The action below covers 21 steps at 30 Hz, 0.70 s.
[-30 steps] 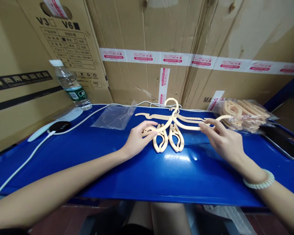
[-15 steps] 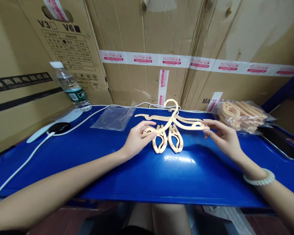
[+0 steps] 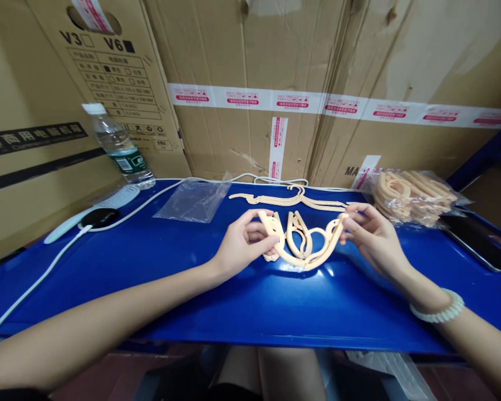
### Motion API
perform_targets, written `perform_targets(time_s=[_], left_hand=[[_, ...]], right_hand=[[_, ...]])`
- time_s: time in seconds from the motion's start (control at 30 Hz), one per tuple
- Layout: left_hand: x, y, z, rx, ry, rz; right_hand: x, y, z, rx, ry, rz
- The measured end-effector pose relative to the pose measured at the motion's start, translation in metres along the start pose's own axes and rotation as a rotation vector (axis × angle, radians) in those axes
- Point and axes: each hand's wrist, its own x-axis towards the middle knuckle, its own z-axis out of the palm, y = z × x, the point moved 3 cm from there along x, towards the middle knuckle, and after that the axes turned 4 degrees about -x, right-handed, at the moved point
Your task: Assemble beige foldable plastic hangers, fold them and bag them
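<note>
Between my two hands is a cream folding clothes hanger (image 3: 294, 260), its arms bent upward into a V and its hook folded over toward the right arm. My left hand (image 3: 247, 236) pinches the end of the left arm. The fingers of my right hand (image 3: 371, 234) are closed on the tip of the right arm. Behind the held hanger, folded cream hangers (image 3: 304, 245) lie on the blue table (image 3: 192, 312); one is partly hidden by my left hand. Farther back, unfolded hangers (image 3: 275, 199) rest flat near the cardboard.
A clear bag of hangers (image 3: 413, 195) sits at the back right, beside a dark tablet-like device (image 3: 482, 239). To the left are an empty plastic bag (image 3: 194, 200), a water bottle (image 3: 123, 150), a black puck on a white cable (image 3: 100, 218) and a pale blue slotted object (image 3: 117, 197). Cardboard boxes (image 3: 234, 55) wall the back.
The held hanger has swung over: its hook stood up above the arms before, and now its middle hangs low toward me with the arms raised. Both hands still grip its ends.
</note>
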Motion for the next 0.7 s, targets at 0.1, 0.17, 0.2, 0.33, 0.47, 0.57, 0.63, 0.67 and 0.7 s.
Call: perform_targets(time_s=[0.1, 0.17, 0.2, 0.33, 0.47, 0.57, 0.63, 0.67, 0.7], left_hand=[[-0.001, -0.003, 0.003, 0.012, -0.002, 0.000], [0.000, -0.004, 0.002, 0.038, 0.010, 0.022], [0.000, -0.004, 0.001, 0.059, 0.014, 0.039], [0.002, -0.001, -0.001, 0.114, 0.010, 0.088], [0.000, 0.002, -0.002, 0.142, 0.017, 0.143], [-0.002, 0.004, 0.000, 0.168, -0.008, 0.192], [-0.004, 0.004, 0.002, 0.165, -0.051, 0.196], [-0.005, 0.004, 0.003, 0.160, -0.079, 0.193], [-0.006, 0.004, 0.005, 0.156, -0.112, 0.191]], right_hand=[[-0.005, -0.002, 0.015, -0.076, -0.146, -0.033], [-0.010, -0.004, 0.025, -0.194, -0.342, -0.062], [-0.012, -0.004, 0.029, -0.249, -0.433, -0.072], [-0.018, -0.002, 0.031, -0.334, -0.567, -0.094], [-0.019, 0.002, 0.030, -0.231, -0.567, -0.053], [-0.018, 0.001, 0.031, -0.175, -0.554, -0.043], [-0.018, -0.001, 0.031, -0.173, -0.540, -0.043], [-0.018, -0.001, 0.030, -0.176, -0.534, -0.046], [-0.017, -0.001, 0.030, -0.177, -0.532, -0.052]])
